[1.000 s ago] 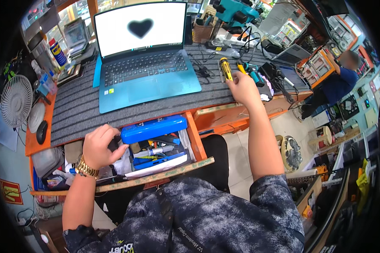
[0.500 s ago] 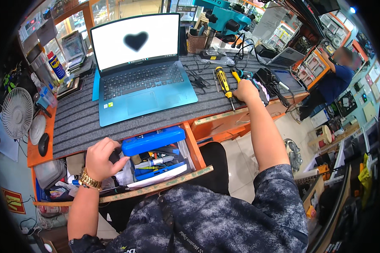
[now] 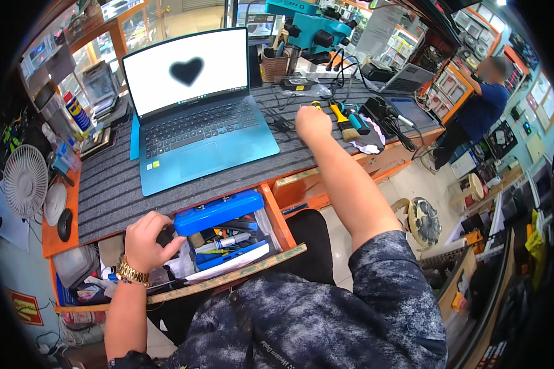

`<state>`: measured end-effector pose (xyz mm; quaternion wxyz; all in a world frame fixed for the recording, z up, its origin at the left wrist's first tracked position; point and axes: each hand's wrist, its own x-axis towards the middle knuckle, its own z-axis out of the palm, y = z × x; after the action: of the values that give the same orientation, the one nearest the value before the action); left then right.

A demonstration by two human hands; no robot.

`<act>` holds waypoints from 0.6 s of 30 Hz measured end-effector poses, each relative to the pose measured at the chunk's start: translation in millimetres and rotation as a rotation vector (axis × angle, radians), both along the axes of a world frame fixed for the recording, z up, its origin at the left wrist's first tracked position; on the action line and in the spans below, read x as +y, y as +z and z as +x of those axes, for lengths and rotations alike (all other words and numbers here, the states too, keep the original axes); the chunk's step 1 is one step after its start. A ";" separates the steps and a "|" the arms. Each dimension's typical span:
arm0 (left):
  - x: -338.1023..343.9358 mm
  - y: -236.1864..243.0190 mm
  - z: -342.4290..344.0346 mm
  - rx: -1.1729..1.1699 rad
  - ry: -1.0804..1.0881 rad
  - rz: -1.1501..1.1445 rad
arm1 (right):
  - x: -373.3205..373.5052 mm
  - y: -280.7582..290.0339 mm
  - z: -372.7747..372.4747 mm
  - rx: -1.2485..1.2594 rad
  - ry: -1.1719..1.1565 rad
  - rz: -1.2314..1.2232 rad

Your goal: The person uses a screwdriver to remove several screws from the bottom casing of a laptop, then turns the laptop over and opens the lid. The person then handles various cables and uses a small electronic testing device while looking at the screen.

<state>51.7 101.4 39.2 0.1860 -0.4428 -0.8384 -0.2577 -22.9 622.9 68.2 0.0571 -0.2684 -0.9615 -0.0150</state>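
Observation:
My right hand (image 3: 314,126) is closed around a yellow-and-black screwdriver (image 3: 316,104) on the grey ribbed mat; only its handle end shows past my fingers. Just right of it lies a yellow-handled brush (image 3: 338,114) with tan bristles, beside a teal-and-black tool (image 3: 358,122). My left hand (image 3: 148,240) hovers over the pulled-out drawer (image 3: 228,270), thumb apart from bent fingers, with nothing visible in it. Next to that thumb stands a blue toolbox (image 3: 218,212), its lid raised, holding several pens and small tools.
An opened teal laptop (image 3: 209,144) with a heart on its screen stands on the mat (image 3: 114,197). A fan (image 3: 26,181) and a spray can (image 3: 78,112) are at left. Cables, an adapter (image 3: 297,84) and a microscope (image 3: 317,31) are behind. Another person (image 3: 483,104) stands at far right.
My right hand has moved left from the brush's handle to the screwdriver, leaving the brush on the mat. My left hand stays by the toolbox. The view has shifted slightly.

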 end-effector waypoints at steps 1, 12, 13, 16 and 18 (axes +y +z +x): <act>1.6 0.5 -0.6 -0.009 0.003 0.001 | 2.4 -1.2 -2.9 0.007 -0.025 0.000; -4.3 -3.6 -4.9 -0.038 -0.018 0.008 | -87.1 84.2 121.7 0.170 0.845 -0.747; -6.1 -4.8 -5.3 -0.053 -0.009 -0.004 | -110.6 84.3 140.8 0.037 0.899 -0.774; -4.4 -4.5 -5.4 -0.077 -0.016 -0.015 | -161.6 64.2 181.2 -0.333 1.105 -0.677; -3.6 -4.1 -3.6 -0.100 0.005 -0.013 | -193.0 45.5 186.3 -0.472 1.068 -0.599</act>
<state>48.2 97.7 35.1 0.1415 -0.4286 -0.8494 -0.2735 163.4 429.9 113.6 -0.2332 0.2522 -0.9118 0.2252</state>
